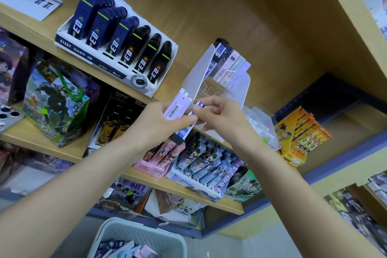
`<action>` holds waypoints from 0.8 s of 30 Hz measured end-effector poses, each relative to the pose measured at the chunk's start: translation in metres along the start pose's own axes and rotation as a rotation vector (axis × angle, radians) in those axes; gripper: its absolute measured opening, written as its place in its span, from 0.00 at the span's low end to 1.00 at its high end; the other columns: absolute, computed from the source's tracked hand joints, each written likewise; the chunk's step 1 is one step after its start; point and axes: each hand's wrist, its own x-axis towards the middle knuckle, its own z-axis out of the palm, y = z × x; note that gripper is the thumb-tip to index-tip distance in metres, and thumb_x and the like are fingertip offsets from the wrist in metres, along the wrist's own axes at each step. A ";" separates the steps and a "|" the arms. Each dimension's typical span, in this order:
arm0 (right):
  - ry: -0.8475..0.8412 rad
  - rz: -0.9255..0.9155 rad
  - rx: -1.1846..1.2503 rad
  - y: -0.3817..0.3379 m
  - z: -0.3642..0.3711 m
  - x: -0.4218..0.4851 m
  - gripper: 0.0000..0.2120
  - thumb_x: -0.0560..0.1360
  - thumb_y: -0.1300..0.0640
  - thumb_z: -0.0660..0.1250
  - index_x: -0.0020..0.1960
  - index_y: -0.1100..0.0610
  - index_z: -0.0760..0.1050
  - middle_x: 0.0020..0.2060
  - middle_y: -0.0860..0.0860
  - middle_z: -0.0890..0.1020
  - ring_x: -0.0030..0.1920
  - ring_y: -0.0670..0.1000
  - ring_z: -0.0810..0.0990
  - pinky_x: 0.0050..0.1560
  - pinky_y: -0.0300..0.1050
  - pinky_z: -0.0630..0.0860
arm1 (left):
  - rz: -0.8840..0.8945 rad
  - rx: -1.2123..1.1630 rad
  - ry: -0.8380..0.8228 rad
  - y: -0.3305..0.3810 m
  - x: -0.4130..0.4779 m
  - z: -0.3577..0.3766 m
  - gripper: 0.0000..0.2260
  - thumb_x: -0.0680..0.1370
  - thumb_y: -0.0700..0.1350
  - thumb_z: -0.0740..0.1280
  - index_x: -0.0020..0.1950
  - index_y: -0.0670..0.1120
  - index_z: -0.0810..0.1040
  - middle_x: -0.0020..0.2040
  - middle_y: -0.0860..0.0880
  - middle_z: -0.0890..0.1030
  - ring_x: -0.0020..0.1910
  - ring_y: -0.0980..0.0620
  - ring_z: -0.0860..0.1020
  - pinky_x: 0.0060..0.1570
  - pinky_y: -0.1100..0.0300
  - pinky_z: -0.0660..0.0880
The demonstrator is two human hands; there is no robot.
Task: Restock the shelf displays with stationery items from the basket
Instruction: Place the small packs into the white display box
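My L hand (159,123) is curled round a small stack of refill packs (173,109), thumb across the front. A lilac one w/ a barcode lies on top. My R hand (219,115) pinches the upper end of a blue-and-white pack (200,104) betw. thumb and forefinger. That pack sits in the same stack, under the lilac one, and its dark lower end pokes out below my L thumb. Both hands meet mid-frame, touching at the packs.

At 12 o'clock, just above my fingers, stands the clear stand (196,73), tilted, w/ a frosted side panel. More packs (228,58) stand upright in its back row: dark, pink, pale lilac. Its front part looks see-through; can't tell what's in it.

At 10 o'clock, on the same wooden shelf (41,29), is a white display box (88,51) w/ rows of navy and black lead cases, well apart from the stand.

At 9 o'clock, one shelf down, is a green gift bag (54,107) w/ a cord handle. At 3 o'clock are orange cartoon boxes (299,136). Under my wrists, approx. 6 o'clock, are pink and blue card boxes (188,161).

Further at 6 o'clock, at the frame's bottom edge, is the grey basket (109,228) w/ more packs inside, dark, blue and pink.
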 end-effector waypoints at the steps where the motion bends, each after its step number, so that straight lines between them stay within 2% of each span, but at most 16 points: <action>1: 0.019 0.023 0.095 0.000 -0.004 0.000 0.11 0.76 0.58 0.68 0.55 0.62 0.76 0.40 0.56 0.82 0.34 0.45 0.81 0.38 0.35 0.78 | -0.013 -0.006 -0.002 0.000 -0.001 -0.001 0.02 0.74 0.47 0.71 0.43 0.52 0.79 0.25 0.58 0.77 0.23 0.63 0.72 0.24 0.71 0.67; 4: 0.093 0.024 0.255 0.005 -0.015 -0.001 0.11 0.76 0.58 0.67 0.56 0.63 0.73 0.47 0.59 0.83 0.39 0.49 0.84 0.50 0.40 0.80 | -0.030 -0.016 0.017 0.000 -0.001 -0.004 0.04 0.74 0.47 0.71 0.45 0.47 0.80 0.22 0.56 0.73 0.21 0.59 0.69 0.22 0.69 0.67; 6: 0.081 0.007 0.291 0.008 -0.018 -0.005 0.09 0.76 0.60 0.67 0.53 0.61 0.73 0.48 0.59 0.82 0.41 0.51 0.85 0.49 0.40 0.80 | -0.012 -0.025 0.065 0.002 0.000 -0.006 0.03 0.74 0.45 0.71 0.43 0.47 0.80 0.20 0.56 0.72 0.20 0.59 0.67 0.22 0.69 0.66; 7: 0.063 -0.002 0.273 0.010 -0.018 -0.008 0.07 0.75 0.61 0.68 0.51 0.60 0.73 0.46 0.58 0.83 0.39 0.49 0.84 0.47 0.38 0.80 | 0.003 -0.028 0.094 0.002 0.000 -0.006 0.03 0.74 0.45 0.72 0.42 0.48 0.80 0.20 0.56 0.72 0.19 0.59 0.67 0.22 0.69 0.66; 10: -0.048 -0.078 -0.057 0.013 -0.020 -0.014 0.07 0.72 0.59 0.72 0.47 0.52 0.76 0.35 0.47 0.81 0.33 0.42 0.77 0.39 0.31 0.72 | 0.049 -0.011 0.146 0.001 0.002 -0.009 0.07 0.73 0.45 0.73 0.36 0.49 0.78 0.20 0.57 0.71 0.20 0.60 0.66 0.22 0.69 0.66; 12: -0.160 -0.120 -0.242 0.013 -0.017 -0.017 0.08 0.71 0.56 0.74 0.48 0.49 0.77 0.34 0.46 0.80 0.30 0.40 0.71 0.34 0.29 0.67 | 0.082 0.032 0.133 0.001 0.002 -0.008 0.08 0.72 0.45 0.73 0.35 0.48 0.76 0.20 0.57 0.71 0.20 0.60 0.67 0.22 0.70 0.66; 14: -0.232 -0.143 -0.317 0.013 -0.010 -0.019 0.07 0.70 0.55 0.74 0.45 0.49 0.77 0.33 0.47 0.80 0.28 0.41 0.68 0.32 0.30 0.65 | 0.103 0.066 0.110 0.002 0.001 -0.004 0.09 0.73 0.44 0.73 0.36 0.47 0.75 0.20 0.57 0.72 0.19 0.61 0.68 0.22 0.71 0.66; 17: -0.240 -0.133 -0.347 0.010 -0.006 -0.018 0.09 0.70 0.55 0.75 0.42 0.55 0.75 0.32 0.47 0.78 0.28 0.41 0.69 0.34 0.33 0.68 | 0.066 0.047 0.091 0.002 0.001 0.001 0.08 0.73 0.44 0.72 0.37 0.47 0.75 0.19 0.56 0.72 0.18 0.61 0.67 0.22 0.70 0.66; 20: -0.174 -0.101 -0.250 0.004 -0.015 -0.013 0.10 0.72 0.59 0.72 0.51 0.54 0.74 0.36 0.53 0.80 0.31 0.44 0.75 0.35 0.36 0.73 | -0.019 -0.014 0.064 -0.003 0.003 -0.002 0.05 0.76 0.48 0.69 0.44 0.48 0.77 0.26 0.51 0.73 0.23 0.56 0.68 0.24 0.66 0.66; 22: -0.048 -0.081 -0.104 -0.003 -0.023 -0.009 0.16 0.73 0.61 0.71 0.56 0.53 0.67 0.36 0.54 0.79 0.29 0.43 0.78 0.33 0.36 0.76 | -0.074 -0.033 0.056 -0.009 0.006 -0.003 0.09 0.77 0.51 0.67 0.50 0.46 0.76 0.32 0.49 0.74 0.26 0.53 0.68 0.27 0.64 0.66; 24: 0.115 -0.110 0.027 -0.008 -0.029 0.001 0.17 0.75 0.62 0.69 0.55 0.54 0.62 0.36 0.55 0.78 0.31 0.45 0.80 0.38 0.40 0.80 | -0.115 -0.082 0.062 -0.012 0.007 0.000 0.12 0.79 0.50 0.65 0.55 0.42 0.74 0.34 0.50 0.75 0.26 0.52 0.68 0.25 0.64 0.66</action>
